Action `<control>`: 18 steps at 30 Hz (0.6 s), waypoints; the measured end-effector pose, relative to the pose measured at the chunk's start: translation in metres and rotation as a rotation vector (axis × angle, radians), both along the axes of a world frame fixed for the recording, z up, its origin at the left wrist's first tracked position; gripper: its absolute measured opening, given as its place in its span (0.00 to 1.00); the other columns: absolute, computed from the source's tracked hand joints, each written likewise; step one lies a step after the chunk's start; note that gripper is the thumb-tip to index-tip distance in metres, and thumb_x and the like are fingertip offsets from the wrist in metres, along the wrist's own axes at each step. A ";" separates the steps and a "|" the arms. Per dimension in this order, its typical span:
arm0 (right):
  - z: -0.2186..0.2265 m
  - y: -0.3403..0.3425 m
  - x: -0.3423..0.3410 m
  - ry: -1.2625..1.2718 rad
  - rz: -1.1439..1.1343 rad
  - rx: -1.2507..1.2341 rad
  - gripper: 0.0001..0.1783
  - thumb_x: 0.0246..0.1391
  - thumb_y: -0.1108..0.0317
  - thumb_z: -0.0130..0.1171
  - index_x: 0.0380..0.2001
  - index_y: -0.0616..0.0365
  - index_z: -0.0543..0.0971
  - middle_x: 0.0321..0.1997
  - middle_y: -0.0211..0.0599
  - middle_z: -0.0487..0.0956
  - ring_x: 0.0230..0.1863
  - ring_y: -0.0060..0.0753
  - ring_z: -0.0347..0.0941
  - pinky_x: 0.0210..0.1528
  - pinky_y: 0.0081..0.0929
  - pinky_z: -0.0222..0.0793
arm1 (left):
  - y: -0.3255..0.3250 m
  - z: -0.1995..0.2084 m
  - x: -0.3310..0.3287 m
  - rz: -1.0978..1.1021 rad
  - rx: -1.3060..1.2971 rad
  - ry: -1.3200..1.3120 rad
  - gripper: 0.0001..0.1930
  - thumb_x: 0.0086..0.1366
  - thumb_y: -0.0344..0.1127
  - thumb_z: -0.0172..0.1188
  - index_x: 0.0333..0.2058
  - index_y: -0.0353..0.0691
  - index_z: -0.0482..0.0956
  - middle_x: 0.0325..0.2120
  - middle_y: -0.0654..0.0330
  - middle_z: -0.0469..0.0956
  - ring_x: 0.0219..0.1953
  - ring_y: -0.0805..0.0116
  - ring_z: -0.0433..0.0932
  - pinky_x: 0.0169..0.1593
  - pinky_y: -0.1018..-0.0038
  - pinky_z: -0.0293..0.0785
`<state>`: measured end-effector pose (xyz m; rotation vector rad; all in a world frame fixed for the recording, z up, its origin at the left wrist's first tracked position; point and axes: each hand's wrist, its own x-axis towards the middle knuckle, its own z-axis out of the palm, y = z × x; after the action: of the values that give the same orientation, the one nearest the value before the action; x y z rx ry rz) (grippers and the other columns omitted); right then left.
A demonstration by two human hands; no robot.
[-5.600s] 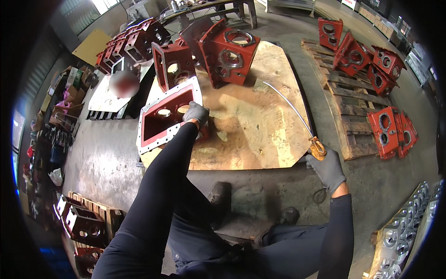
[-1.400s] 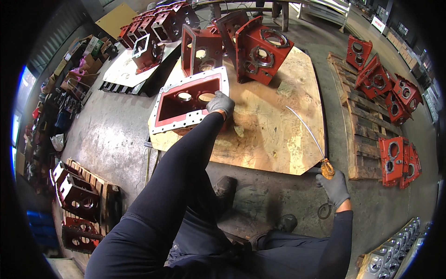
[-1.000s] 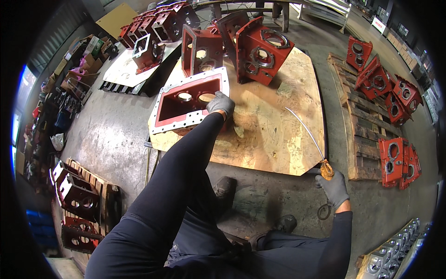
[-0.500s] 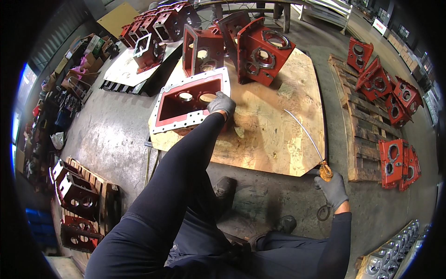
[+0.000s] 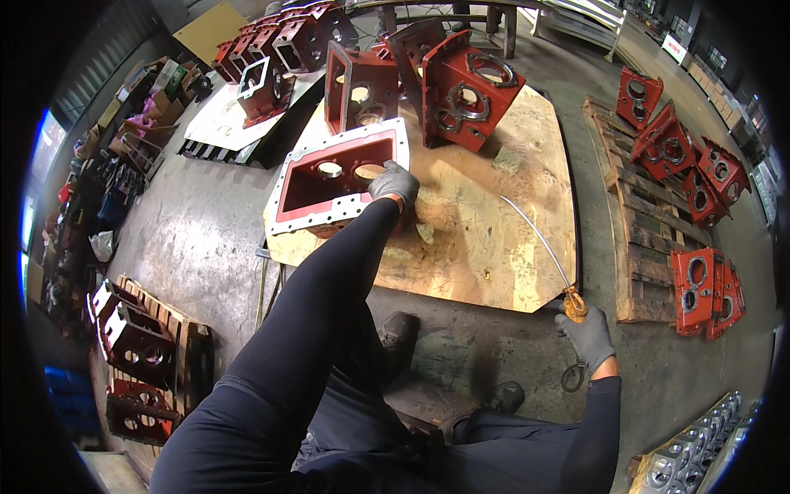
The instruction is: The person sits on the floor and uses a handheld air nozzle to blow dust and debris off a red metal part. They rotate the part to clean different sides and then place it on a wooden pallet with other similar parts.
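Note:
A red metal housing (image 5: 306, 188) with a bare, silver, bolt-holed rim lies open side up on the left of the wooden tabletop (image 5: 485, 239). My left hand (image 5: 393, 186), in a grey glove, is closed over the rim at the housing's right end. At the table's front right corner, my gloved right hand (image 5: 589, 336) grips an orange-handled air blow gun (image 5: 575, 305). Its long, thin, curved metal tube points up and left over the board, apart from the housing. A hose loop hangs below that hand.
More red housings (image 5: 473, 95) stand at the table's back. Others sit on a pallet (image 5: 646, 239) to the right, a pallet (image 5: 193, 354) at the lower left, and a white-topped stand (image 5: 218, 123) at the back left. Silver castings (image 5: 691, 445) fill the lower right corner.
The blow gun and my right hand have shifted very slightly left. My left hand stays on the housing's rim, and the housing has hardly moved.

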<state>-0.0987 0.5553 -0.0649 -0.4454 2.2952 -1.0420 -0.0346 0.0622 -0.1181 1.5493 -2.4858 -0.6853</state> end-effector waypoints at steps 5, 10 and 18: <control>-0.001 0.000 0.001 -0.048 -0.032 -0.052 0.13 0.60 0.73 0.67 0.44 0.67 0.79 0.31 0.34 0.83 0.32 0.23 0.79 0.37 0.27 0.76 | 0.005 0.006 -0.001 -0.014 0.000 -0.019 0.28 0.65 0.43 0.56 0.59 0.31 0.69 0.49 0.33 0.82 0.53 0.35 0.83 0.59 0.49 0.75; -0.013 0.005 -0.003 -0.004 -0.016 -0.062 0.14 0.57 0.70 0.69 0.42 0.67 0.80 0.31 0.36 0.83 0.32 0.25 0.80 0.38 0.29 0.76 | -0.003 -0.002 -0.002 -0.021 0.004 -0.044 0.29 0.65 0.44 0.55 0.59 0.31 0.68 0.46 0.36 0.84 0.52 0.38 0.84 0.57 0.50 0.76; -0.025 0.011 -0.006 0.075 0.006 -0.050 0.15 0.55 0.68 0.71 0.41 0.67 0.81 0.31 0.39 0.84 0.33 0.29 0.81 0.40 0.33 0.76 | -0.001 -0.002 -0.001 -0.023 -0.011 -0.050 0.30 0.64 0.45 0.55 0.60 0.31 0.68 0.49 0.34 0.83 0.54 0.37 0.83 0.58 0.50 0.75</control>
<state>-0.1052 0.5662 -0.0901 -0.5193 2.3361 -1.0997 -0.0358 0.0615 -0.1200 1.5562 -2.5425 -0.6429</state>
